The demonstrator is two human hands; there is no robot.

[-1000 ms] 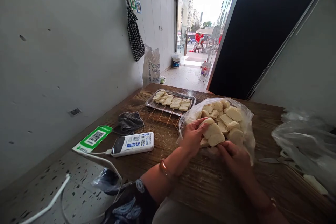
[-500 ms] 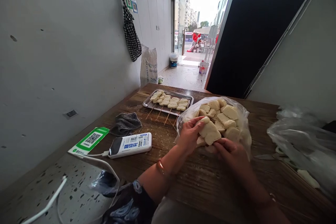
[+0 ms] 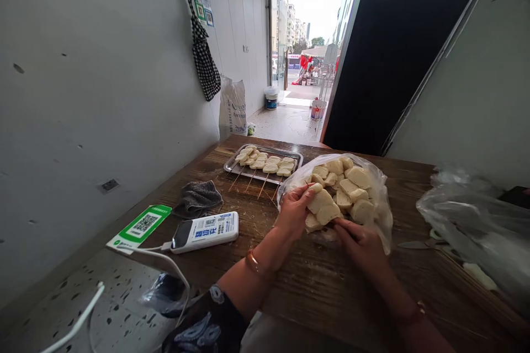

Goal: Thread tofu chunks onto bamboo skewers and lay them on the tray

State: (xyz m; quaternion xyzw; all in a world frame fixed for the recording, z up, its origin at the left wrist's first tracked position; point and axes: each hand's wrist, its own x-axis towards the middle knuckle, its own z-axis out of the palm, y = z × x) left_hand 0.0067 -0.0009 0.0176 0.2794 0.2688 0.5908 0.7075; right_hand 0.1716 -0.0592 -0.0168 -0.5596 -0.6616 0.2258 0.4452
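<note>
My left hand (image 3: 296, 209) is closed around several pale slices of steamed bun (image 3: 323, 207), held together over the front of a clear plastic bag (image 3: 383, 204). At the near end of these slices, my right hand (image 3: 358, 240) pinches a thin wooden skewer, mostly hidden by the fingers and the slices. More bun slices (image 3: 359, 177) fill the bag, which lies open on the wooden table (image 3: 314, 287). Behind and left of it, a metal tray (image 3: 298, 159) bears skewered slices (image 3: 271, 164), their sticks pointing toward me.
On the left lie a grey cloth (image 3: 199, 198), a white power bank (image 3: 211, 233) with a cable, and a green QR code card (image 3: 143, 226). To the right are a knife (image 3: 412, 245), a bundle of skewers (image 3: 476, 284) and crumpled plastic bags (image 3: 464, 215).
The held slices now sit slightly lower and tilted, with a thin tip showing past my left hand. My right fingers remain at their near end. The whole view has shifted slightly.
</note>
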